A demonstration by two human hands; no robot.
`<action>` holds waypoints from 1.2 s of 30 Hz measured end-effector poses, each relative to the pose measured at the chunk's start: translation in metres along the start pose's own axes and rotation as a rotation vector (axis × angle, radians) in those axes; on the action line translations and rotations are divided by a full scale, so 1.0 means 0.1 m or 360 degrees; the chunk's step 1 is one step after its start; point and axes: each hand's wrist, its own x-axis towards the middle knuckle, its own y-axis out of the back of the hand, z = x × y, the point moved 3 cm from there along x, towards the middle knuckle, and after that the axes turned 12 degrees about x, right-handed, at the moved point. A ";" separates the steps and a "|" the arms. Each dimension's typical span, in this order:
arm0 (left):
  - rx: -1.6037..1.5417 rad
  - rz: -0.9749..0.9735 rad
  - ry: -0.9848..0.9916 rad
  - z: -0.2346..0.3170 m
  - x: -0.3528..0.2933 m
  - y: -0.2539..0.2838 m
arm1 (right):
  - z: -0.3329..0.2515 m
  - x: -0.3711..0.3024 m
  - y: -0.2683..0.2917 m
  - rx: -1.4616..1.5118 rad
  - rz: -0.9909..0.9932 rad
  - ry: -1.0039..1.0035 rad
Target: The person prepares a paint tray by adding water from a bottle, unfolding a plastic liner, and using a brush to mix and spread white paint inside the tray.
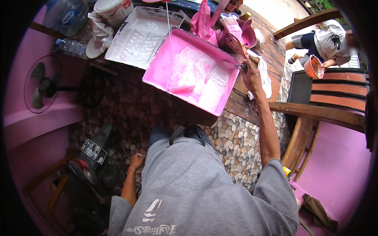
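My right hand (pixel 253 78) is closed at the right corner of a pink paint tray (pixel 157 74). A small dark piece shows at its fingertips, with a pale flat part reaching over the tray; I cannot make out what it is. Pink and white paint (pixel 191 70) lies wet in the tray. Just beyond the hand, a paintbrush (pixel 232 26) with pale bristles rests by a pink pot (pixel 248 35). My left hand (pixel 137 161) hangs low beside my thigh, fingers curled, with nothing seen in it.
A white paint tray (pixel 136 37), a bucket (pixel 112 11) and bottles stand left on the wooden table (pixel 271 51). A white cloth (pixel 264 80) lies right. A fan (pixel 47 86) and a motorbike (pixel 92 153) are left. Another person (pixel 327 43) holds an orange bucket (pixel 314 67) beyond a bench.
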 end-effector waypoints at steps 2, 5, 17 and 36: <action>0.0025 -0.0002 -0.0016 0.03 0.00 0.01 | 0.05 -0.02 -0.02 0.0060 0.0090 -0.0060; -0.0014 0.0018 -0.0023 0.00 0.00 0.01 | -0.08 -0.03 -0.06 -0.0063 -0.0022 0.0034; 0.0066 -0.0028 -0.0052 -0.03 0.06 -0.05 | -0.19 -0.38 -0.05 0.0213 -0.0064 -0.0174; 0.0135 -0.0028 -0.0117 -0.09 0.17 -0.09 | -0.79 -1.03 -0.25 0.0104 -0.0232 -0.0028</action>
